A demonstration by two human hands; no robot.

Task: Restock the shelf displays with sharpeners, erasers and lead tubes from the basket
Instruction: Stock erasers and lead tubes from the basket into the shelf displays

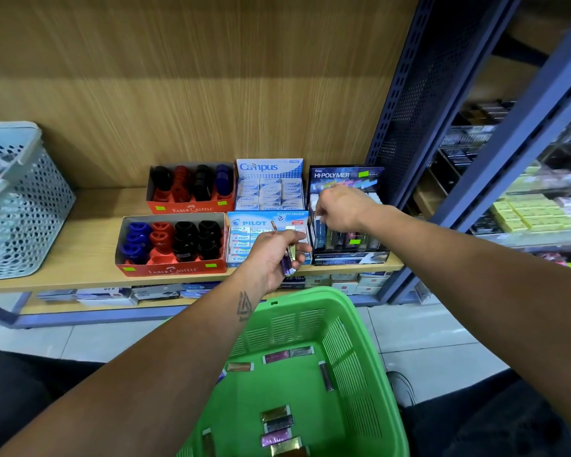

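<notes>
The right hand (338, 209), at the centre right of the frame, hovers over the black Hi-Polymer display (346, 222) with its fingers curled downward, seemingly pinching something small and pale into a slot; what it grips is too hidden to name. The left hand (274, 255), just below and left of it, grips a few slim lead tubes (288, 258), one purple, one with a coppery tip pointing up over the Pilot eraser box (244, 239).

Behind the Pilot box stands the Campus eraser box (269, 189), and to the left sit two red Faber-Castell sharpener trays (172, 245), both looking full. At the bottom of the frame the green basket (353, 351) holds more loose tubes (277, 427) scattered on its floor. A grey perforated basket (20, 199) stands on the shelf (89, 225) at the far left.

The risk, as I judge it, lies in the left hand's loose bundle: the tubes are fanned, so one could slip and fall behind the boxes. The right hand could also knock standing tubes askew, since the slots look tightly packed.
</notes>
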